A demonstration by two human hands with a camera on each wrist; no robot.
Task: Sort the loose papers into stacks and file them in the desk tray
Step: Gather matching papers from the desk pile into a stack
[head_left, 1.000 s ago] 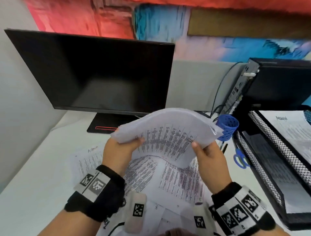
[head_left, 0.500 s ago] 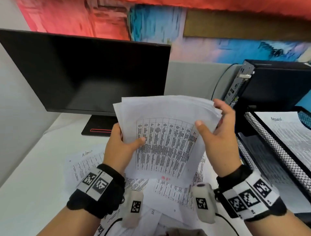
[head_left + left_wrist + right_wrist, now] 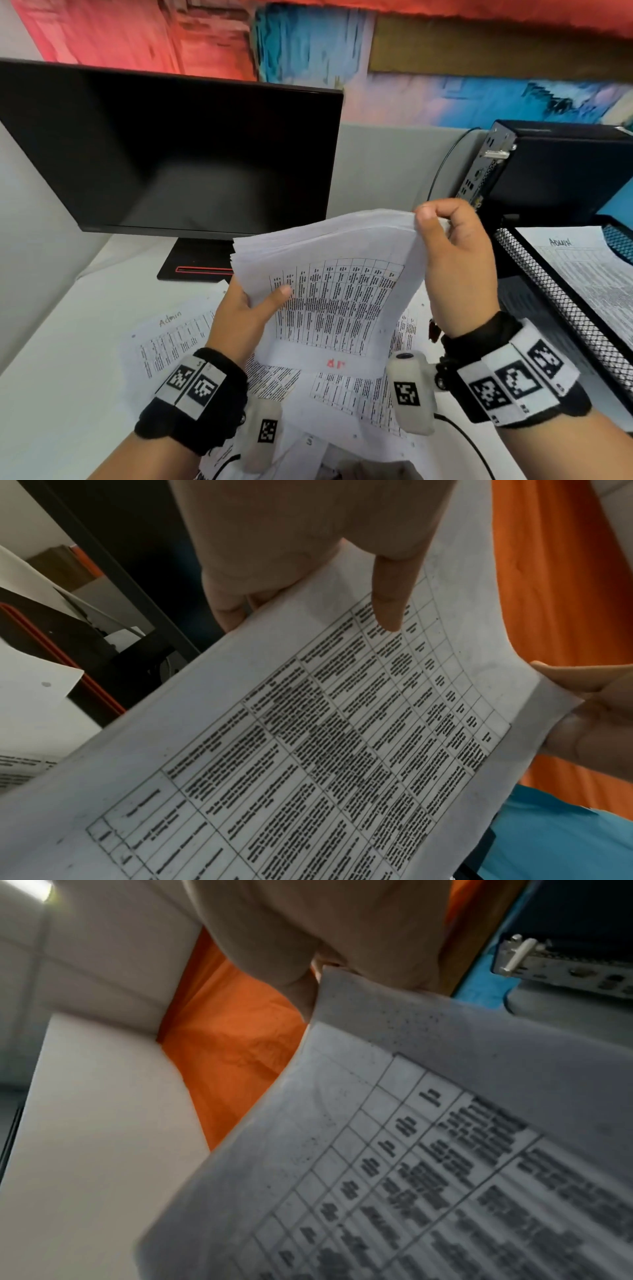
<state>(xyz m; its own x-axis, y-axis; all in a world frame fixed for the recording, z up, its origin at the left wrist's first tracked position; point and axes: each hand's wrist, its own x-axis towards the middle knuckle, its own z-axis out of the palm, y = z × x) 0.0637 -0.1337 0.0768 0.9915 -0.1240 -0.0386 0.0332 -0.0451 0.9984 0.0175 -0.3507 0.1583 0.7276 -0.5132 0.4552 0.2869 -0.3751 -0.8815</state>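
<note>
I hold a stack of printed table sheets (image 3: pixel 335 284) up above the desk. My left hand (image 3: pixel 246 305) grips its left edge, thumb lying on the top sheet (image 3: pixel 308 737), fingers behind. My right hand (image 3: pixel 445 240) pinches the upper right corner (image 3: pixel 342 988) between thumb and curled fingers. More loose papers (image 3: pixel 349 390) lie scattered on the desk beneath, one headed "Admin" (image 3: pixel 171 339) at the left. The black mesh desk tray (image 3: pixel 555 308) stands at the right, with an "Admin" sheet (image 3: pixel 589 274) in its top level.
A black monitor (image 3: pixel 171 154) stands behind the stack on its stand (image 3: pixel 195 263). A black computer case (image 3: pixel 555 164) sits at the back right beside the tray, with a cable running behind. The white desk surface (image 3: pixel 61 359) stretches to the left.
The stack has turned from bowed and flat to more upright. My right hand slid up from the right edge to the top right corner and now pinches it. The left hand kept its grip.
</note>
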